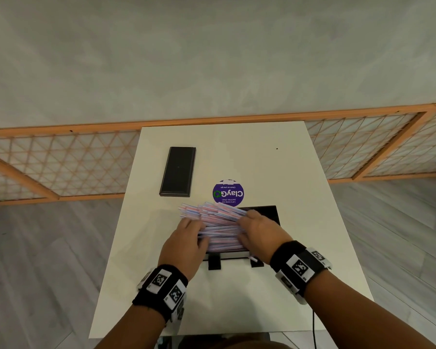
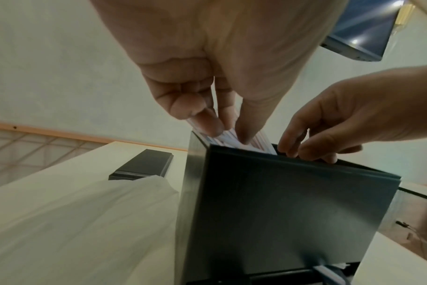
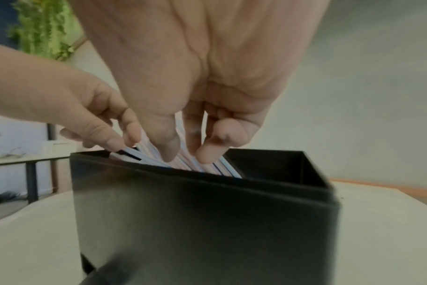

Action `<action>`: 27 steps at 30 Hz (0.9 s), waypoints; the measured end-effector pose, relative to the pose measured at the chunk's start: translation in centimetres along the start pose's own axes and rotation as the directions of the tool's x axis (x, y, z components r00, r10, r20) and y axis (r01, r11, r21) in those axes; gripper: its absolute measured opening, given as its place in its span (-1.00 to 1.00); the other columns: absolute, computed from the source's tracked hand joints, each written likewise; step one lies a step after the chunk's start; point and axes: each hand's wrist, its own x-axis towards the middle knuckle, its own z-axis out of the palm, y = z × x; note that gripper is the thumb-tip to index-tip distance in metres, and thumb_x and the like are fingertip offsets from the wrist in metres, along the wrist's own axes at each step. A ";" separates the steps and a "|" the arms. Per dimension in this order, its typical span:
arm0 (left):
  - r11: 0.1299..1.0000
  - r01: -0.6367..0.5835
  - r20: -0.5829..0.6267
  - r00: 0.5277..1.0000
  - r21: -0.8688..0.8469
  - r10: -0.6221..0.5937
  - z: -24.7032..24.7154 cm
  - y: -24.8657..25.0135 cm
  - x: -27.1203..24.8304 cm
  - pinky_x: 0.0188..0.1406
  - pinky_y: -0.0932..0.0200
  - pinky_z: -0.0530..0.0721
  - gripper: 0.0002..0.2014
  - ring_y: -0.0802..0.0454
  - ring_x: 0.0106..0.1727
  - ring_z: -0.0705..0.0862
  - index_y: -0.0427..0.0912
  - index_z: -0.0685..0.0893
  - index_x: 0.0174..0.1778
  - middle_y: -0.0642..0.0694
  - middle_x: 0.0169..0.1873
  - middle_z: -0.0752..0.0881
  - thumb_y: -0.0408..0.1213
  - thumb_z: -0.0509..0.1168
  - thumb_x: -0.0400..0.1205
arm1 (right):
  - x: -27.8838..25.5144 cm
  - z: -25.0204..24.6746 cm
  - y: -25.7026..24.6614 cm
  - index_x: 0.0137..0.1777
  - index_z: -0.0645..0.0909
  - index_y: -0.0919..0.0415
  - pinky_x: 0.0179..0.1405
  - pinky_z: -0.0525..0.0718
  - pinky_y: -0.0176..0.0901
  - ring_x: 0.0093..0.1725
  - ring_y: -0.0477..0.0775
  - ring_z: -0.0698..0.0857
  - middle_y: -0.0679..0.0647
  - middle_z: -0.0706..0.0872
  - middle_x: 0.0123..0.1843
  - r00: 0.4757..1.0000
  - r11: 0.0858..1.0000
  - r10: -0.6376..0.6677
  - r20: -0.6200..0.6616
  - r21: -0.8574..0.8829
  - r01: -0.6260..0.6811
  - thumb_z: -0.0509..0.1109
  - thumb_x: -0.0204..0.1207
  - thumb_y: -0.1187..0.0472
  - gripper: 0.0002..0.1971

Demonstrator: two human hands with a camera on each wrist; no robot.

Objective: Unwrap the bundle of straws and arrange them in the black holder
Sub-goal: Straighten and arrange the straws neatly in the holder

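**Loose straws going into the holder**

Both hands are working a fanned sheaf of straws [image 1: 217,222] at the centre of the head view, over the open top of the black holder [image 1: 267,212]. The left hand [image 1: 186,244] is curling its fingers round the sheaf's left side; the right hand [image 1: 258,229] is pinching the right side, its fingertips [image 3: 168,152] dipping just inside the holder's rim. Some straw ends are already lying below the rim, others are splaying out toward the upper left. One straw is poking out at the holder's base, lower right of the hands.

The straws look light, thin and slick, so they will likely slide past one another and scatter. Taking them near mid-length with both hands, squeezing gently, should keep them together without creasing them.

A lid [image 1: 178,171] is lying at upper left on the table [image 1: 312,285], a purple sticker [image 1: 228,193] just above the straws.
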 end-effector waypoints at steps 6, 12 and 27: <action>0.988 0.054 -0.064 0.996 -0.146 -0.064 -0.5 0.1 -0.4 0.02 0.16 0.75 -0.81 0.12 -0.05 0.69 0.10 0.62 0.17 0.16 0.11 0.56 -0.01 0.38 0.68 | 0.1 -0.8 2.0 0.32 0.55 0.16 0.01 0.68 0.02 0.06 0.27 0.70 0.14 0.55 0.23 0.966 0.975 0.199 -0.165 0.136 -0.178 0.37 0.62 0.02 -0.65; 0.975 0.114 -0.021 0.993 -0.191 -0.120 -0.2 -0.6 -0.6 0.08 0.04 0.76 -0.83 0.15 -0.03 0.68 0.08 0.63 0.10 0.13 0.02 0.57 -0.04 0.42 0.64 | 2.1 0.0 0.9 0.49 0.53 0.00 0.17 0.71 0.00 0.10 0.18 0.66 0.09 0.46 0.26 0.991 0.996 0.045 -0.126 0.080 -0.036 0.44 0.55 -0.09 -0.48; 0.981 0.019 -0.039 0.999 -0.195 -0.028 0.3 -1.7 -2.5 -0.05 0.08 0.75 -0.96 0.21 -0.08 0.68 0.15 0.67 -0.01 0.20 -0.09 0.62 -0.05 0.38 0.66 | 2.7 -2.6 -0.8 0.11 0.59 0.22 -0.17 0.71 0.09 -0.21 0.23 0.66 0.15 0.55 0.12 0.941 0.987 0.083 -0.327 0.157 -0.033 0.25 0.75 0.08 -0.80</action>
